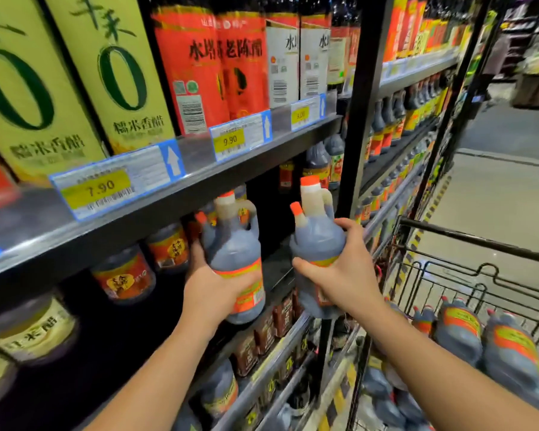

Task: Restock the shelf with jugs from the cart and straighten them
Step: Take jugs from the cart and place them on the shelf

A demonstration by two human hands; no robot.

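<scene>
Scene: a supermarket aisle is seen from head height, with both bare forearms stretched toward the shelf (277, 265).
Left hand (212, 287): its fingers are curled round the lower body of the left jug (234, 244), with the thumb laid across the orange label.
Left jug: dark liquid under an orange cap. It is held slightly tilted in the shelf opening, just beneath the upper shelf edge (137, 225).
Right hand (346, 275): its fingers are wrapped round the shoulder of the right jug (318, 237), and the thumb is pressed to the near side above the label.
Right jug: it is held upright in the air in front of the shelf, beside the black upright post (361, 104) and apart from the left jug.
Cart (486, 272): a wire cart is parked at the right, on the aisle floor.
Cart jugs (458, 334): several matching jugs with orange-and-yellow labels are lying in the cart.
Shelf stock: dark bottles with red labels (125, 275) are ranged to the left of the left jug.
Upper shelf: green-yellow cartons (122, 73) and red cartons (199, 66) are lined up above.
Price tags: 7.90 (100, 188) and 9.90 (231, 140) are shown on the upper shelf edge.
</scene>
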